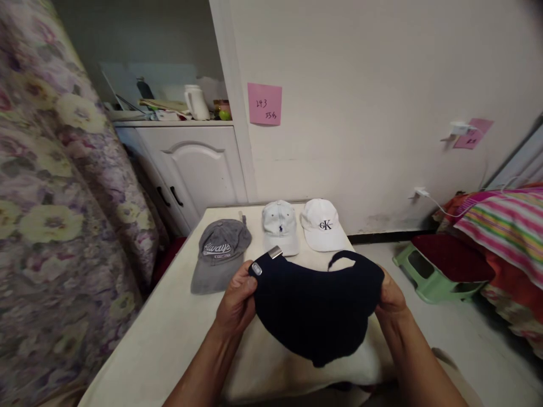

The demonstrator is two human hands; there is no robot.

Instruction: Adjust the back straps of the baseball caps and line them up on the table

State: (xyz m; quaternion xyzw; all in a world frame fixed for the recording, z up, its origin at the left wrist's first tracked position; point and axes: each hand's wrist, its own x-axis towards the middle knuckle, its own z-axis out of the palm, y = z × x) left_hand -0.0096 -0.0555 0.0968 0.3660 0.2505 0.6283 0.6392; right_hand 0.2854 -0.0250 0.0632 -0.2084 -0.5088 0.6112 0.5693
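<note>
A dark navy baseball cap (316, 308) hangs upside down between my hands above the near part of the table. My left hand (237, 297) pinches its left edge, beside a metal buckle (275, 252) at the strap opening. At the right edge my right hand (390, 294) is closed on the same cap, its fingertips partly hidden behind the fabric. Behind it on the table lie a grey cap (219, 251) with white lettering, a pale cap (280, 226) with a small dark emblem and a white cap (324, 223) with black letters.
The cream-covered table (169, 322) meets the wall at the back. A flowered curtain (63, 226) hangs at the left, near a white cabinet (199, 164). On the right floor stands a green stool (418, 277) with a dark red top, beside a bed with a striped cover (504, 220).
</note>
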